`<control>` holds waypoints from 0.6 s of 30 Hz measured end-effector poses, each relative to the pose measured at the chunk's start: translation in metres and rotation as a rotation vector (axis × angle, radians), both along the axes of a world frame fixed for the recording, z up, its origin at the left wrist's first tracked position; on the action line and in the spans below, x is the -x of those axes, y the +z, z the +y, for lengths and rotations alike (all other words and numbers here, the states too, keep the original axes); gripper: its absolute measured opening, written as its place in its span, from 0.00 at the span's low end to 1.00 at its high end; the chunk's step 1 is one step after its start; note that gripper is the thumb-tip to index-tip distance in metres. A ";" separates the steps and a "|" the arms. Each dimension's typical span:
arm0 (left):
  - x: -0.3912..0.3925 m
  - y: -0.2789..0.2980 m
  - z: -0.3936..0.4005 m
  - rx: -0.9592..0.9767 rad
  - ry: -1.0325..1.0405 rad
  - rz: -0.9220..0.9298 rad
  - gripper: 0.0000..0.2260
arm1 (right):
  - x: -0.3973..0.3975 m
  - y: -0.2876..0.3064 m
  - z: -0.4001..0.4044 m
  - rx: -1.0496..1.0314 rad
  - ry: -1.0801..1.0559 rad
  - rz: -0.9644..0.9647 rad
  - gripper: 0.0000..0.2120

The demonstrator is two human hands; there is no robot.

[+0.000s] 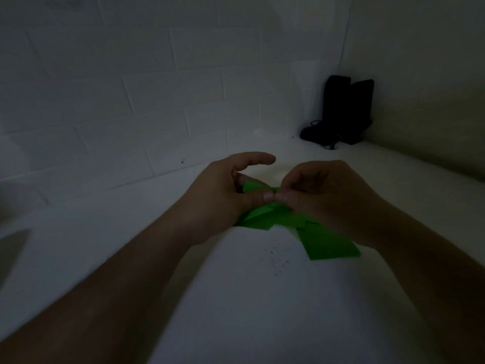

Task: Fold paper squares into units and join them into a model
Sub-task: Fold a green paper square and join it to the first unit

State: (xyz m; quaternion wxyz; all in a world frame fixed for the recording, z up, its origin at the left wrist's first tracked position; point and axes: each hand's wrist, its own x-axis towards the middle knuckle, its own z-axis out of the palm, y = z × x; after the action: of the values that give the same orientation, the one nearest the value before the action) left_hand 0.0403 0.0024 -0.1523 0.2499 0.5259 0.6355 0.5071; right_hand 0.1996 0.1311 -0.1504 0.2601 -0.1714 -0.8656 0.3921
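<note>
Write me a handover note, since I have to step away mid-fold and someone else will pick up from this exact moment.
Left hand: thumb pinches the green paper piece, index finger lifted.
Right hand: grip pinches the same piece beside the left thumb.
More green paper lies on the white surface under the right wrist; how many sheets is unclear.
Done: some folds show in the held piece.
Left: finish the units and join them; no finished model is visible.
</note>
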 end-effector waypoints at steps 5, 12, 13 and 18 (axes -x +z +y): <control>0.000 0.000 -0.001 -0.001 -0.029 -0.088 0.28 | 0.000 -0.001 0.001 0.010 -0.040 0.049 0.04; -0.007 -0.003 0.004 -0.036 -0.042 -0.124 0.33 | 0.002 -0.004 0.002 -0.047 -0.078 0.067 0.05; -0.007 -0.004 0.005 -0.043 -0.033 -0.139 0.32 | 0.003 -0.004 0.002 -0.022 -0.077 0.079 0.05; -0.004 -0.005 0.007 -0.100 0.014 -0.260 0.23 | -0.001 0.002 0.009 0.423 0.031 0.179 0.03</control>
State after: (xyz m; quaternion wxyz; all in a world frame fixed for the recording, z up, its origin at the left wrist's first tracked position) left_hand 0.0445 0.0090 -0.1574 0.3000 0.4632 0.5752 0.6038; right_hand 0.2005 0.1399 -0.1484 0.2883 -0.1732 -0.7401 0.5823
